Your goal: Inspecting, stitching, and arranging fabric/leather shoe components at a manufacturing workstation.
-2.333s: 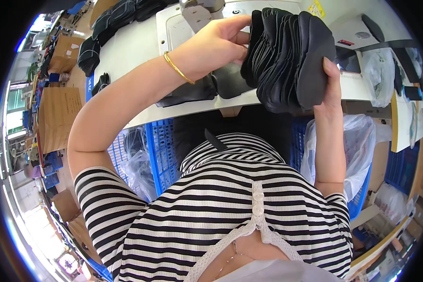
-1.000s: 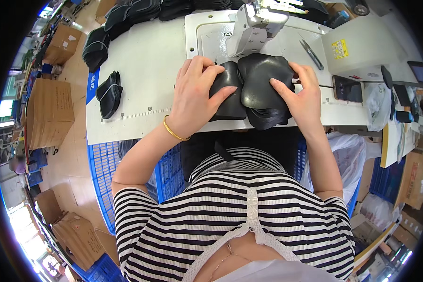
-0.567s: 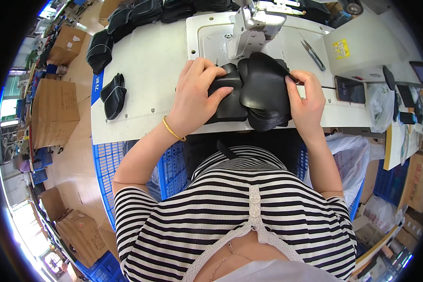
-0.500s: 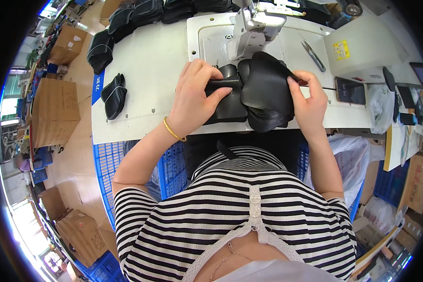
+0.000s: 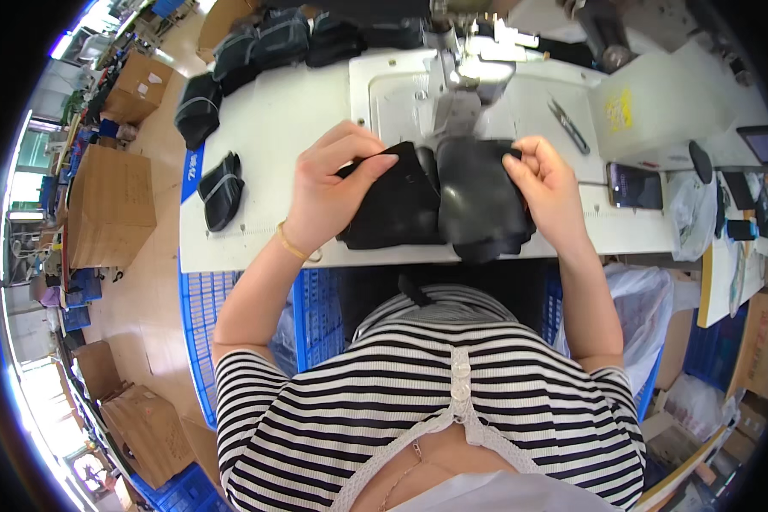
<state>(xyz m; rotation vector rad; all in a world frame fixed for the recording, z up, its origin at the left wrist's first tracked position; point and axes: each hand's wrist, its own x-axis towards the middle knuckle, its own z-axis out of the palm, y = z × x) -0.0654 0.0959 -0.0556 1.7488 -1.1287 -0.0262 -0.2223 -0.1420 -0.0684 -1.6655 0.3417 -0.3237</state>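
My left hand (image 5: pixel 333 179) pinches the upper left edge of a matte black piece (image 5: pixel 398 200), which looks like leather or fabric, between thumb and fingers. Beside it on the right lies a pile of smooth, shiny black leather-like pieces (image 5: pixel 482 196). The thumb and fingers of my right hand (image 5: pixel 548 183) are closed on the upper right edge of that pile's top piece. Both lots rest at the front of the white table (image 5: pixel 273 111), just before the sewing machine head (image 5: pixel 461 94). How many pieces lie underneath is hidden.
A tied black bundle (image 5: pixel 223 192) lies at the left, with several more bundles (image 5: pixel 269 43) along the back. Thread snips (image 5: pixel 569 126), a phone (image 5: pixel 636 186) and a pale box (image 5: pixel 657 102) are at the right. Blue crates (image 5: pixel 316 316) stand below the table edge.
The piece under my left hand now shows a matte face instead of a shiny one. My left hand is slightly farther left and lower. The right pile's top piece lies straighter. The view has shifted slightly.
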